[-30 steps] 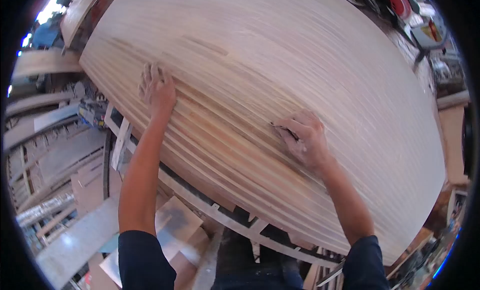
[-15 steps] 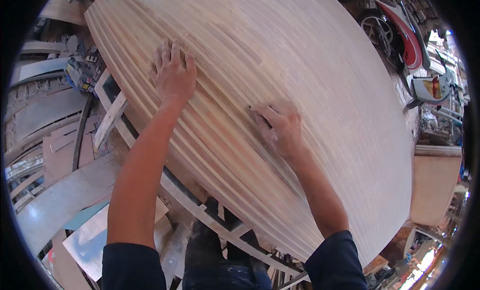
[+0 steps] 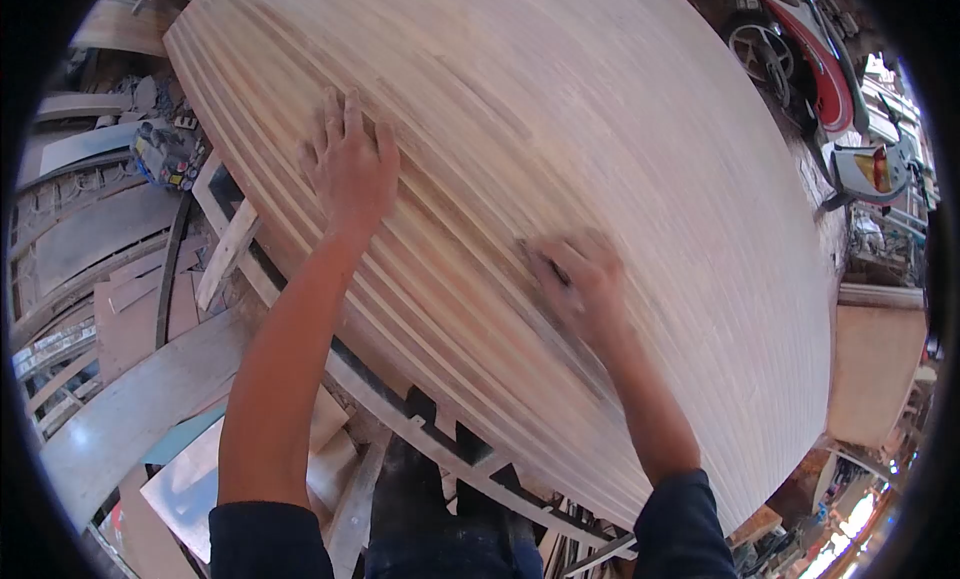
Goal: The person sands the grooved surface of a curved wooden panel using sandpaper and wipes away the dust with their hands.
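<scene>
A broad, curved wooden panel (image 3: 700, 209) of pale and brown strips fills the middle of the view, its surface dusty. My left hand (image 3: 357, 174) lies flat on the striped left part, fingers stretched and slightly apart, holding nothing. Farther right and lower, my right hand (image 3: 585, 274) presses on the same surface with bent fingers, blurred by motion. A small dark edge shows between its thumb and fingers; the rest of what it grips is hidden.
Below the panel's near edge runs a curved slotted frame (image 3: 400, 409). Flat boards and offcuts (image 3: 150, 399) crowd the left floor, with a blue bundle (image 3: 165, 154) among them. A red-and-white motorbike (image 3: 825, 89) stands at upper right, above a tan box-like piece (image 3: 875, 374).
My right hand has slid slightly right and down across the wood. The left hand stays flat on nearly the same spot; the whole view has shifted a little.
</scene>
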A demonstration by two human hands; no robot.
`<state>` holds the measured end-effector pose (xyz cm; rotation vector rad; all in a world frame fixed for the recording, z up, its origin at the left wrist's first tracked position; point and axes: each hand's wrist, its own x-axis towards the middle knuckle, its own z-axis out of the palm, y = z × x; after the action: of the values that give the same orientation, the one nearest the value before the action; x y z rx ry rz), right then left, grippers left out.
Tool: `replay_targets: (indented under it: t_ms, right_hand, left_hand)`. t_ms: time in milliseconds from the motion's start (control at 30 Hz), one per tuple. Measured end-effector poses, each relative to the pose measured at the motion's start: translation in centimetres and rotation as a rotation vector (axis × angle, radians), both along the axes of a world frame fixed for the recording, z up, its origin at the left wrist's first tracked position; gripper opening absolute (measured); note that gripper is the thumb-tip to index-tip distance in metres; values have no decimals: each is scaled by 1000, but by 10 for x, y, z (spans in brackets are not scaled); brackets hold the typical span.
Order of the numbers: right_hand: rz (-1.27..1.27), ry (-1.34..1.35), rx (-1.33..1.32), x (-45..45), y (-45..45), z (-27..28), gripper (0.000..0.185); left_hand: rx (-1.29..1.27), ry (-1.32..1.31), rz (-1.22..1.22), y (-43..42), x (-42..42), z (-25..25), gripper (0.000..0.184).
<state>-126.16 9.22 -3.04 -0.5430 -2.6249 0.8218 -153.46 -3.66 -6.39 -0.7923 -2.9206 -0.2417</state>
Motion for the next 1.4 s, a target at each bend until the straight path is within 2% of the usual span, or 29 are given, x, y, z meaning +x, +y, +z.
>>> replay_targets:
  t_ms: [100, 167, 300, 467, 567, 800, 900, 967, 1200, 1300, 1400]
  right_hand:
    - [1, 109, -95, -27, 9, 2, 14]
    - [-38, -69, -96, -16, 6, 11, 12]
    - [-108, -193, -214, 20, 3, 25, 12]
    - [-190, -41, -72, -15, 0, 20, 10]
    - [-266, -125, -154, 3, -3, 25, 9]
    - [-237, -6, -52, -6, -7, 18, 9]
    - [-285, -70, -90, 1, -15, 13, 9]
    - [-224, 29, 14, -17, -9, 12, 9]
    - [-228, -3, -46, -8, -13, 10, 7]
    - [-201, 102, -81, -7, -10, 6, 7]
    - [-205, 10, -172, -3, -14, 6, 9]
  left_hand:
    - [64, -60, 7, 8, -1, 4, 63]
    - [44, -8, -3, 5, -5, 0, 64]
    - [37, -36, 33, 0, -1, 0, 63]
    - [70, -40, 16, 6, -2, 2, 63]
    - [20, 19, 6, 4, -6, -3, 64]
    - [72, -8, 10, 9, -6, 1, 64]
    - [43, -23, 18, -4, -1, -4, 64]
    - [54, 34, -9, 2, -4, -4, 64]
    - [83, 42, -11, 2, -2, -4, 63]
    - [117, 40, -26, 8, -5, -7, 63]
    - [70, 50, 19, -3, -7, -11, 64]
